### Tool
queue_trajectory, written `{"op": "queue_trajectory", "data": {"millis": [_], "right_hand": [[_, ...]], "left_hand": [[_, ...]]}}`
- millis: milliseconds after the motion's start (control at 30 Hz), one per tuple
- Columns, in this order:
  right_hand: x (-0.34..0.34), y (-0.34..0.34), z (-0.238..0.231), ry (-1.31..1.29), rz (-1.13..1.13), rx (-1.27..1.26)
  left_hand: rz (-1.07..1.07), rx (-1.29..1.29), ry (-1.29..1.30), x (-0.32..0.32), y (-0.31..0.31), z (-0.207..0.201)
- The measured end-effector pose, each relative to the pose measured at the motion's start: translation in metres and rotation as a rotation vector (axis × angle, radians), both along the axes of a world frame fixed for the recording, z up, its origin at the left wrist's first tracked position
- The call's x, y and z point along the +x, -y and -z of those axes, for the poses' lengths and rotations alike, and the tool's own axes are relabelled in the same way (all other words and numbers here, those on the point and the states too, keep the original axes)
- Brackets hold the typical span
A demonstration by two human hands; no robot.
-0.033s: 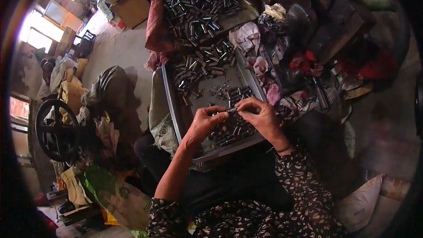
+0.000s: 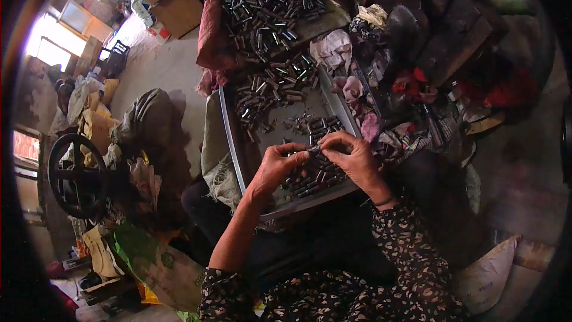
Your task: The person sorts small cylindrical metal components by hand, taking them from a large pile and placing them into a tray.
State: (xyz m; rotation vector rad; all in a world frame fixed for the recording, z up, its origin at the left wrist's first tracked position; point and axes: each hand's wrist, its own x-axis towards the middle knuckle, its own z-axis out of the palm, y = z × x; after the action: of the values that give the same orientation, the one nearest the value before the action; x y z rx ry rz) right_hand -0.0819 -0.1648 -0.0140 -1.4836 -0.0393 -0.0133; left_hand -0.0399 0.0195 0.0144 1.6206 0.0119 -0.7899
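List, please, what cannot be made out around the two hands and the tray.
Head view: exact shape of the small piece between left hand and right hand; fingertips partly cover it, and it is tiny.
Head view: the floor of the tray below the hands; hands and metal pieces hide it.
Head view: far end of the heap; cut by the top edge.

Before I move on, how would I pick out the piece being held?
Find the grey-walled tray at the centre. Above its near end, the left hand and right hand meet. The small greyish piece is pinched between their fingers, unlike the loose pieces lying in the tray.
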Motion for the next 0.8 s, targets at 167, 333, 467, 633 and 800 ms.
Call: {"op": "queue_trajectory", "data": {"millis": [167, 333, 467, 633, 800], "right_hand": [[-0.001, -0.002, -0.002, -0.083, 0.053, 0.139], [-0.002, 0.001, -0.007, -0.283, -0.029, 0.143], [-0.004, -0.006, -0.001, -0.222, 0.043, 0.075], [-0.005, -0.008, 0.000, -0.168, 0.087, 0.070], [-0.004, -0.013, 0.001, -0.024, 0.188, -0.081]], "left_hand": [[0.024, -0.011, 0.004, 0.001, 0.000, 0.000], [0.011, 0.013, 0.002, 0.001, 0.000, 0.000], [0.029, -0.020, 0.019, 0.000, 0.002, 0.001], [0.109, -0.168, -0.075, 0.000, 0.002, -0.008], [0.074, -0.123, -0.045, -0.003, 0.004, -0.015]]}}
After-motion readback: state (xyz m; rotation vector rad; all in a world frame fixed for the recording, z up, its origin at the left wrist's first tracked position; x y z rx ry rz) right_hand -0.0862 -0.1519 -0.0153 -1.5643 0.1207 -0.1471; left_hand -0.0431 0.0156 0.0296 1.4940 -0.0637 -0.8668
